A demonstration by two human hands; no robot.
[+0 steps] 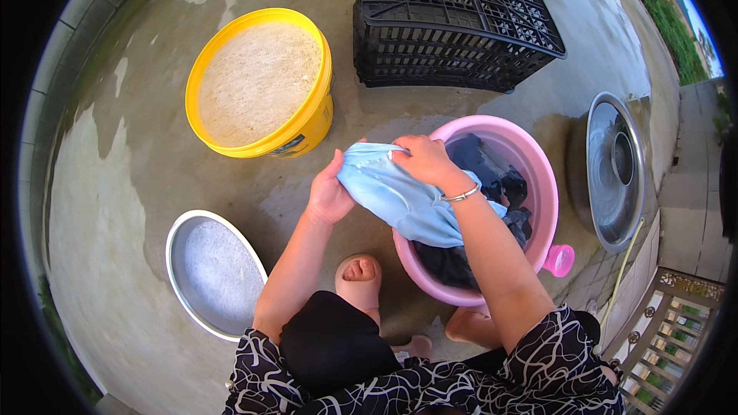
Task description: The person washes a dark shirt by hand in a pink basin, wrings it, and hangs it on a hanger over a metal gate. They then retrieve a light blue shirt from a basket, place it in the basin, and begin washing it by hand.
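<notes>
A light blue cloth garment (400, 194) is stretched between my two hands, its lower part hanging into the pink basin (543, 184). My left hand (332, 190) grips its left end, thumb up along the edge. My right hand (425, 160), with a silver bangle at the wrist, pinches the upper edge near the basin's rim. Dark wet clothes (492, 173) lie in the basin under and beside the blue cloth. My right forearm hides part of the basin.
A yellow bucket (323, 119) full of foamy water stands ahead on the left, with a black plastic crate (453, 23) beyond. A metal basin of suds (178, 277) is near left. Right are a steel basin (601, 219), a pink cup (560, 260) and a thin hose (621, 273).
</notes>
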